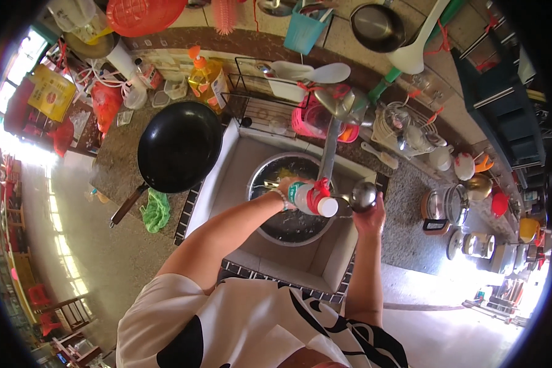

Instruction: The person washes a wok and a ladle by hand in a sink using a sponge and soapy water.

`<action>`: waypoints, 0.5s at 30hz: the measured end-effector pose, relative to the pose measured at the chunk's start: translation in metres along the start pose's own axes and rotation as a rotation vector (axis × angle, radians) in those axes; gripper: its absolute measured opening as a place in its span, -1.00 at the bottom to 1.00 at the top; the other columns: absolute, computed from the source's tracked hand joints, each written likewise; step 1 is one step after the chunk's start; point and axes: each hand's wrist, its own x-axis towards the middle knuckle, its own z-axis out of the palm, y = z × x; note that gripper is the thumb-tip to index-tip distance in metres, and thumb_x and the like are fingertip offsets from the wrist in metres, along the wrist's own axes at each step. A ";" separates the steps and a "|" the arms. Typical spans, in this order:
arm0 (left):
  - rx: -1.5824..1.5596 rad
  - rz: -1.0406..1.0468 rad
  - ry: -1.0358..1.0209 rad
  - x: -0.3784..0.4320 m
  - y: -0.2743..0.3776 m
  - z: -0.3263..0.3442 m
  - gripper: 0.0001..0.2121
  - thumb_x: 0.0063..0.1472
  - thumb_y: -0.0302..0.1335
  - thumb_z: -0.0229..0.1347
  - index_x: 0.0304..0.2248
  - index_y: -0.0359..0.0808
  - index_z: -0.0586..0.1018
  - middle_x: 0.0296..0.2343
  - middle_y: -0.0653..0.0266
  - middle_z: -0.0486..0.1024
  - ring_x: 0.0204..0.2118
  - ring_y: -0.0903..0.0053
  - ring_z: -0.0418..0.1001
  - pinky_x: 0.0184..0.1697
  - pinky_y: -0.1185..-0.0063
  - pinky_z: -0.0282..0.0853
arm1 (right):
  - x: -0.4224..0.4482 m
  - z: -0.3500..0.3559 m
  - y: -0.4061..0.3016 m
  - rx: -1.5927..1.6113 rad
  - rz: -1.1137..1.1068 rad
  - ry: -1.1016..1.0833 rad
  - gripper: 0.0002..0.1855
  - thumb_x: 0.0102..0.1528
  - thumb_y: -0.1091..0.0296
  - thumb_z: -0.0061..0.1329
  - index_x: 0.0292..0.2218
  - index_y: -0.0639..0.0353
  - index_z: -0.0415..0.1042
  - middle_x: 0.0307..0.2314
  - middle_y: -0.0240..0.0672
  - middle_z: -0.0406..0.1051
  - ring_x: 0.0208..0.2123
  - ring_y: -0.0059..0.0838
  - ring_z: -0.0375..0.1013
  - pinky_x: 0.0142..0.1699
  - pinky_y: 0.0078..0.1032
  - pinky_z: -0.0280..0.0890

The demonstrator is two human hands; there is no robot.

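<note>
My right hand grips a metal ladle by or near its round bowl, over the right side of the sink. My left hand reaches over a round metal basin in the sink; it is partly hidden, and what it holds cannot be told. The basin holds dark water with utensils in it. In front of the basin, near my left hand, hangs a plastic bottle with a white cap and a red tie, just below the faucet.
A black frying pan and a green cloth lie on the left counter. Behind the sink stand a dish soap bottle, a pink basket and a scrub brush. A glass pot stands on the right counter.
</note>
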 end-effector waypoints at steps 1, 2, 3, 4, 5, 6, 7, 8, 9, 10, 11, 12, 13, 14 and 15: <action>-0.288 0.243 0.275 0.018 -0.133 0.077 -0.59 -0.04 -0.06 0.13 -0.22 -0.09 0.55 -0.32 0.17 0.54 -0.23 0.34 0.51 -0.20 0.42 0.39 | 0.005 0.014 0.025 0.046 0.091 -0.070 -0.61 0.16 0.10 -0.17 -0.12 0.20 0.36 -0.21 -0.23 0.43 -0.11 -0.24 0.39 0.06 -0.19 0.24; -0.174 0.198 0.259 0.014 -0.085 0.045 -0.66 -0.05 -0.15 0.14 -0.25 -0.07 0.55 -0.33 0.19 0.54 -0.24 0.31 0.50 -0.22 0.43 0.39 | 0.005 -0.013 -0.011 -0.024 -0.007 -0.001 -0.59 0.16 0.06 -0.18 -0.12 0.20 0.35 -0.20 -0.22 0.43 -0.11 -0.24 0.40 0.05 -0.19 0.24; -0.045 0.117 0.263 -0.015 -0.042 0.002 -0.71 -0.07 -0.24 0.15 -0.28 -0.04 0.55 -0.35 0.22 0.54 -0.25 0.28 0.50 -0.23 0.44 0.39 | -0.002 -0.014 -0.030 -0.114 -0.052 0.077 -0.65 0.15 0.15 -0.13 -0.13 0.19 0.35 -0.25 -0.23 0.43 -0.15 -0.23 0.41 0.04 -0.20 0.25; -0.043 0.118 0.320 -0.027 -0.050 0.000 -0.71 -0.07 -0.22 0.15 -0.30 -0.05 0.55 -0.38 0.21 0.54 -0.27 0.26 0.50 -0.24 0.42 0.39 | -0.006 -0.009 -0.028 -0.354 -0.050 0.241 -0.69 0.14 0.23 -0.11 -0.12 0.17 0.34 -0.27 -0.26 0.43 -0.20 -0.25 0.42 0.01 -0.22 0.26; -0.043 0.133 0.376 -0.032 -0.052 0.001 -0.72 -0.08 -0.20 0.14 -0.32 -0.06 0.56 -0.41 0.20 0.54 -0.28 0.24 0.50 -0.24 0.41 0.39 | -0.009 -0.007 -0.031 -0.599 -0.063 0.411 -0.72 0.13 0.31 -0.09 -0.12 0.15 0.34 -0.30 -0.29 0.43 -0.24 -0.27 0.43 -0.01 -0.24 0.27; 0.020 0.100 0.283 -0.031 -0.038 -0.008 -0.71 -0.10 -0.17 0.14 -0.35 -0.06 0.57 -0.42 0.21 0.54 -0.30 0.22 0.50 -0.24 0.40 0.39 | -0.011 -0.018 -0.034 -1.239 -0.464 0.328 -0.68 0.07 0.37 -0.06 -0.10 0.10 0.32 -0.30 -0.29 0.40 -0.21 -0.27 0.39 -0.03 -0.27 0.25; 0.086 0.064 0.322 -0.028 -0.042 -0.002 -0.74 -0.08 -0.17 0.13 -0.38 -0.07 0.57 -0.43 0.19 0.54 -0.30 0.21 0.50 -0.24 0.39 0.40 | -0.014 -0.005 -0.026 -1.859 -0.874 0.203 -0.61 0.00 0.44 -0.03 -0.09 0.05 0.31 -0.29 -0.28 0.38 -0.18 -0.27 0.36 -0.05 -0.30 0.23; 0.083 0.069 0.325 -0.025 -0.043 0.005 -0.73 -0.07 -0.16 0.12 -0.36 -0.05 0.56 -0.40 0.23 0.54 -0.28 0.25 0.50 -0.22 0.41 0.39 | -0.022 0.008 -0.026 -2.063 -0.916 0.022 -0.59 -0.01 0.39 -0.02 -0.08 0.02 0.32 -0.28 -0.28 0.38 -0.13 -0.27 0.32 -0.03 -0.32 0.22; 0.077 0.065 0.325 -0.024 -0.044 0.014 -0.73 -0.05 -0.15 0.11 -0.34 -0.04 0.55 -0.36 0.26 0.54 -0.26 0.28 0.49 -0.19 0.43 0.39 | -0.040 0.047 -0.013 -2.258 -0.942 -0.181 -0.58 -0.02 0.35 -0.01 -0.07 -0.01 0.33 -0.27 -0.28 0.37 -0.08 -0.26 0.29 -0.01 -0.34 0.20; 0.156 0.182 0.250 0.003 -0.088 0.052 -0.62 0.01 -0.11 0.07 -0.19 -0.10 0.49 -0.28 0.15 0.50 -0.22 0.28 0.48 -0.12 0.36 0.37 | -0.045 0.061 0.000 -2.319 -0.905 -0.429 -0.60 0.00 0.32 -0.03 -0.07 -0.07 0.34 -0.26 -0.30 0.37 -0.12 -0.28 0.33 -0.05 -0.34 0.24; 0.147 0.264 0.254 0.018 -0.087 0.062 -0.61 0.03 -0.12 0.06 -0.17 -0.11 0.46 -0.26 0.16 0.48 -0.20 0.28 0.46 -0.09 0.36 0.35 | -0.050 0.066 0.001 -2.396 -0.851 -0.644 -0.63 0.03 0.29 -0.06 -0.07 -0.13 0.34 -0.25 -0.31 0.38 -0.16 -0.29 0.37 -0.10 -0.34 0.29; 0.147 0.359 0.273 0.027 -0.081 0.063 -0.61 0.05 -0.14 0.04 -0.15 -0.12 0.44 -0.23 0.16 0.47 -0.18 0.29 0.45 -0.06 0.37 0.33 | -0.055 0.074 0.001 -2.412 -0.871 -0.626 -0.63 0.03 0.29 -0.06 -0.07 -0.13 0.34 -0.25 -0.31 0.38 -0.16 -0.29 0.37 -0.10 -0.34 0.29; 0.154 0.428 0.295 0.030 -0.082 0.066 -0.61 0.07 -0.15 0.03 -0.12 -0.12 0.41 -0.21 0.17 0.45 -0.16 0.30 0.44 -0.03 0.37 0.31 | -0.060 0.082 0.004 -2.537 -0.490 -0.587 -0.62 0.05 0.29 -0.10 -0.06 -0.21 0.34 -0.27 -0.30 0.39 -0.21 -0.30 0.41 -0.17 -0.33 0.33; 0.176 0.494 0.320 0.032 -0.084 0.068 -0.60 0.09 -0.17 0.01 -0.10 -0.13 0.39 -0.18 0.18 0.43 -0.14 0.31 0.43 0.00 0.37 0.29 | -0.066 0.091 0.004 -2.614 -0.099 -0.534 -0.61 0.07 0.30 -0.13 -0.04 -0.30 0.34 -0.28 -0.29 0.40 -0.26 -0.31 0.45 -0.24 -0.32 0.37; 0.194 0.533 0.342 0.032 -0.091 0.071 -0.60 0.10 -0.18 0.00 -0.08 -0.13 0.36 -0.15 0.18 0.41 -0.13 0.32 0.41 0.03 0.37 0.27 | -0.071 0.097 -0.002 -2.615 -0.110 -0.548 -0.61 0.07 0.30 -0.13 -0.04 -0.30 0.34 -0.28 -0.29 0.40 -0.26 -0.31 0.45 -0.24 -0.32 0.37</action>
